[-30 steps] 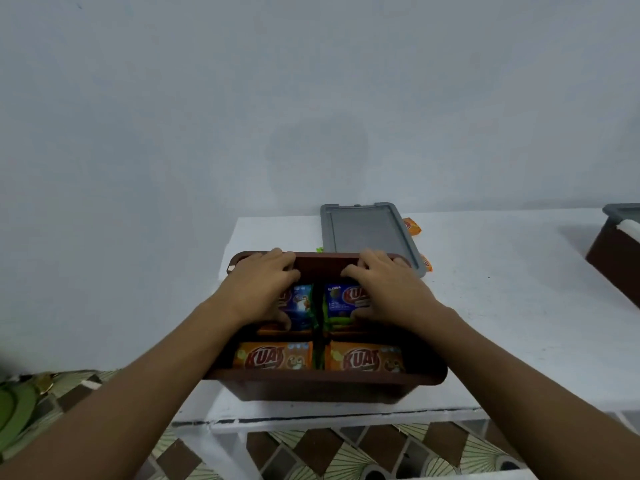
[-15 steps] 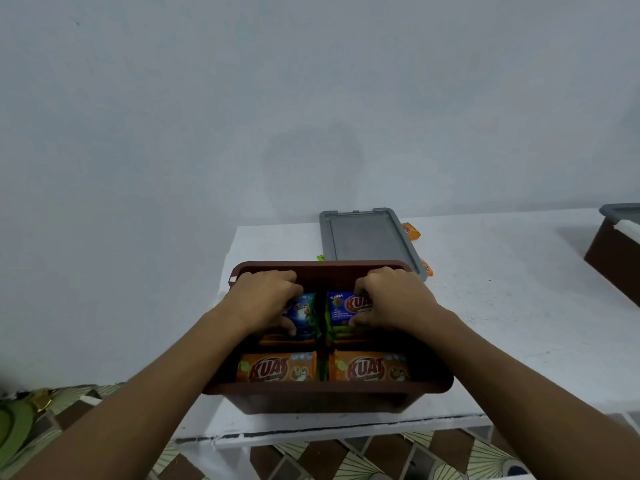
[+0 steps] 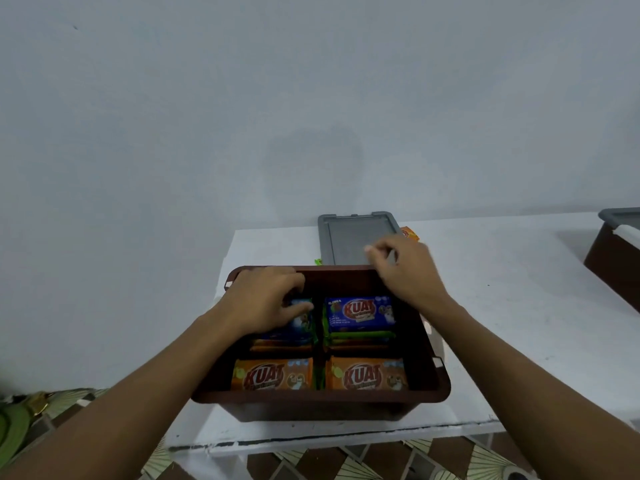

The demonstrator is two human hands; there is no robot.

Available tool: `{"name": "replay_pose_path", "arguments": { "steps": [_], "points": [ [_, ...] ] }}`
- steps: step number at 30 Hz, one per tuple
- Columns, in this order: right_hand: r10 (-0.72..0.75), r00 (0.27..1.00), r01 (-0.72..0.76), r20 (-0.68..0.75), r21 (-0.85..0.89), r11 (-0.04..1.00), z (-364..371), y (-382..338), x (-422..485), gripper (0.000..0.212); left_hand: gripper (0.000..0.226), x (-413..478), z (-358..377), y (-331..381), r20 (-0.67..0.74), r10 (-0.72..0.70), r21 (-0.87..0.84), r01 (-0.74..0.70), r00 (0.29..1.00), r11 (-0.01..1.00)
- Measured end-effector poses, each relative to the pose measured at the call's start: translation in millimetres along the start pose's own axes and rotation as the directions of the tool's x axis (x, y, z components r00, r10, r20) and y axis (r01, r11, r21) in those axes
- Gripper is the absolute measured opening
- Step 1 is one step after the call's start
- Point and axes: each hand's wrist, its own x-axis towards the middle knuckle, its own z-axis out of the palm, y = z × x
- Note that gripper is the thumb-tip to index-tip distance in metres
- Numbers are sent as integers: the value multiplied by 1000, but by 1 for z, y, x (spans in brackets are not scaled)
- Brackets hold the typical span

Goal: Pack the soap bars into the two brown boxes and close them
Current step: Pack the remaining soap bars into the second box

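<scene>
Soap bars (image 3: 367, 375) fill the brown box (image 3: 322, 398); left hand (image 3: 266, 299) grips a blue bar (image 3: 298, 323), right hand (image 3: 405, 271) hovers just beyond, loosely curled, empty.

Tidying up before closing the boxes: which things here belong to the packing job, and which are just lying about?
Job: open brown box, blue soap bars, orange soap bars, grey lid, second brown box, orange packet by the lid, likely soap.
Lying about: green object at lower left, green scrap by the lid, unclear.
</scene>
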Motion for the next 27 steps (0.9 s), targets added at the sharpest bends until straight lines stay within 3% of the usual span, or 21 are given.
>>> {"name": "replay_pose_path", "arguments": {
  "steps": [1, 3, 5, 7, 9, 11, 14, 17, 19, 21, 24, 27],
  "points": [
    [43, 996, -40, -78, 40, 998, -3, 10, 10, 23, 28, 3, -2, 1, -47, 0, -26, -1, 999, 1000],
    [129, 991, -128, -34, 43, 991, -4, 38, 30, 29, 23, 13, -9, 3, -107, -7, -60, 0, 994, 998],
    [186, 965, -156, 184, -166, 974, 0, 67, 43, 34, 22, 25, -12, 5, -145, -15, -90, 2, 989, 996],
    [261, 883, -59, 391, -459, 886, 2, 94, 46, 37, 20, 41, -14, 4, -188, -16, -115, -6, 982, 993],
    [282, 850, 19, 446, -561, 828, -2, 118, 45, 37, 18, 59, -14, 5, -219, -26, -156, -9, 975, 988],
    [267, 883, 25, 385, -606, 795, -11, 139, 45, 36, 16, 77, -11, 6, -228, -44, -200, -3, 973, 980],
    [357, 895, -31, 267, -761, 648, -36, 167, 43, 37, 14, 105, -4, 7, -221, -44, -224, -6, 974, 975],
    [511, 846, -132, 153, -869, 477, -67, 197, 38, 46, 15, 135, 2, 8, -197, -49, -208, 7, 979, 978],
    [570, 814, -178, 107, -890, 420, -81, 210, 42, 48, 15, 156, 7, 11, -175, -69, -218, 30, 982, 975],
    [539, 834, -168, 117, -877, 451, -83, 215, 51, 47, 15, 174, 14, 11, -136, -84, -222, 52, 987, 974],
    [306, 906, -2, 291, -721, 692, -67, 212, 71, 49, 15, 197, 27, 13, -28, -61, -190, 55, 998, 980],
    [107, 862, 166, 495, -476, 864, -39, 197, 82, 61, 18, 214, 36, 15, 116, -38, -157, 56, 992, 986]
  ]
}}
